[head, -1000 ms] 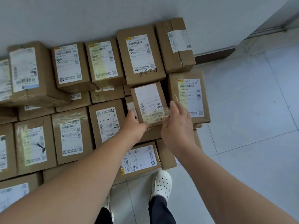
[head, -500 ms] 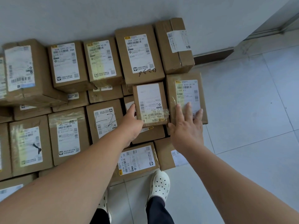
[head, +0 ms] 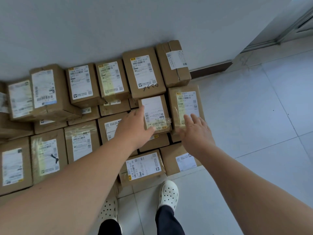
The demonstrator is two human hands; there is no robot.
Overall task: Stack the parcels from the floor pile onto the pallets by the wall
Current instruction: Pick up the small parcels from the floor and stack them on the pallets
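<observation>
Several brown cardboard parcels with white labels are stacked against the grey wall. A small parcel [head: 156, 110] lies on top, in the middle of the stack. My left hand [head: 135, 128] rests against its left side, thumb along the near edge, fingers straight. My right hand [head: 194, 131] lies flat with spread fingers on the near end of the taped parcel [head: 185, 102] just to the right. Any pallet under the stack is hidden.
Pale floor tiles [head: 254, 124] stretch to the right of the stack. My two white clogs [head: 168, 195] stand close to the front parcels [head: 144, 167]. A dark skirting strip [head: 210, 70] runs along the wall behind, and a door frame [head: 291, 26] rises at the upper right.
The small parcel has been set down on the stack. My right hand let go of it and moved right onto the neighbouring parcel; my left hand stays at its left side.
</observation>
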